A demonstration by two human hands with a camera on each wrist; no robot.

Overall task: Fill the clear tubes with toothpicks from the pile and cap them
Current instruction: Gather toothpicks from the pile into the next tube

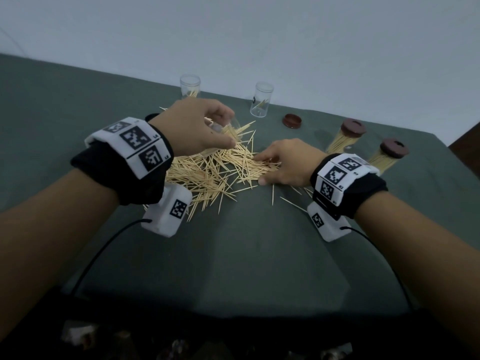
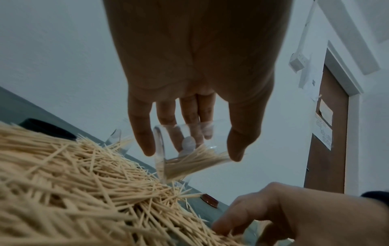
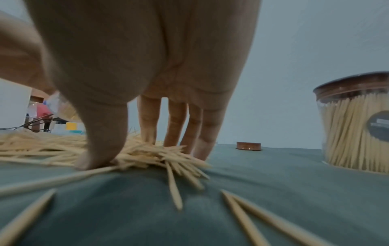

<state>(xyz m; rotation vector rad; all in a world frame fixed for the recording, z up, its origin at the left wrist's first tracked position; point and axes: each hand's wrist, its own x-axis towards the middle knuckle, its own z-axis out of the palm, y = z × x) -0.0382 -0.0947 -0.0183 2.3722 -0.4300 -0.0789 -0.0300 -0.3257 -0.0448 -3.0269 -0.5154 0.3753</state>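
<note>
My left hand (image 1: 228, 136) grips a clear tube (image 1: 233, 126), tilted with its mouth over the toothpick pile (image 1: 207, 175). In the left wrist view the thumb and fingers of that hand (image 2: 192, 152) wrap the tube (image 2: 161, 149), which is partly filled with toothpicks. My right hand (image 1: 259, 170) is down on the pile's right edge. Its thumb and fingers (image 3: 143, 156) pinch a bunch of toothpicks (image 3: 151, 153) against the cloth. Two open clear tubes (image 1: 190, 85) (image 1: 261, 100) stand upright at the back with a few toothpicks inside.
Two full tubes with brown caps (image 1: 345, 137) (image 1: 387, 157) stand at the right, the nearer one close to my right wrist (image 3: 355, 133). A loose brown cap (image 1: 292, 120) lies behind the pile. A dark cap (image 2: 48, 131) sits left of the pile. Stray toothpicks (image 3: 242, 213) lie on the green cloth.
</note>
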